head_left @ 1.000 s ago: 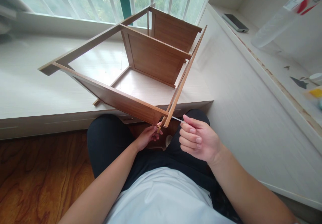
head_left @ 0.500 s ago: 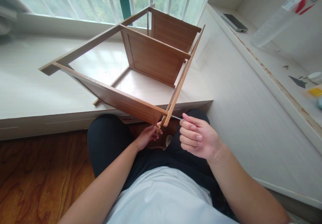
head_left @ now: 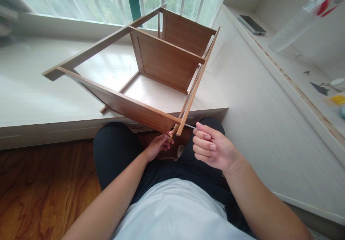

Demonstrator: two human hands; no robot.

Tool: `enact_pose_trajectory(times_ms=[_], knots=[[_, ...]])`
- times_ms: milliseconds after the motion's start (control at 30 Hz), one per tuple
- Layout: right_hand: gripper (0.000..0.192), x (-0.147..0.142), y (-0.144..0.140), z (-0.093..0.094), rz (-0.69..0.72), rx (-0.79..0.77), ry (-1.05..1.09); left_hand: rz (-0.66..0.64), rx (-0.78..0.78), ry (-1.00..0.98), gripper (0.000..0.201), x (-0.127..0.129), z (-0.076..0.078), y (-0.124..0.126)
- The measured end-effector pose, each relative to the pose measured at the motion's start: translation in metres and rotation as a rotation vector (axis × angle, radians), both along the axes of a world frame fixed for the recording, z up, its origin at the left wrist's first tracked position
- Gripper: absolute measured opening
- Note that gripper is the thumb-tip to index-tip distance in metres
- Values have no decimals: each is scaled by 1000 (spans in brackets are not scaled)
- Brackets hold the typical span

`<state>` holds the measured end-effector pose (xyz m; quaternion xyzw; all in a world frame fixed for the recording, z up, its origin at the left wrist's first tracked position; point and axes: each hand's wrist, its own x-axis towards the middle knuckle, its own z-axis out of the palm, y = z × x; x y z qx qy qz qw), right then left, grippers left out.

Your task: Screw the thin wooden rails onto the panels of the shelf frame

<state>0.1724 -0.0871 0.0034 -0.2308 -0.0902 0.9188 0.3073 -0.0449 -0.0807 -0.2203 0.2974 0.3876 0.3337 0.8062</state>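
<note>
A brown wooden shelf rack with several panels lies tilted on the white window ledge, its near end hanging over the edge above my lap. My left hand is closed on the near lower corner of that rack, its fingertips partly hidden behind the wood. To the right, my right hand is closed around a thin metal rod that looks like a hex key. The rod's tip meets the outer side of the near rail, by the end of the front panel. Its other end is hidden inside my fist.
The white ledge runs below a barred window. On the right, a cabinet top holds a phone, a clear plastic bottle and small dark scraps. Wood-patterned floor shows at lower left.
The rack's near end and my right hand have shifted very slightly to the right. Both hands keep the same hold.
</note>
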Motion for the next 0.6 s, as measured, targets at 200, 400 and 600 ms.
enact_pose_trajectory(times_ms=[200,400,600], knots=[[46,-4,-2,2,-44,133,-152,-9,16,-3,57,0,-2,0],[50,-4,-3,-3,-135,640,-793,2,16,2,59,0,2,0],[41,7,-4,-6,-222,1390,-1358,3,19,-1,62,0,2,0]])
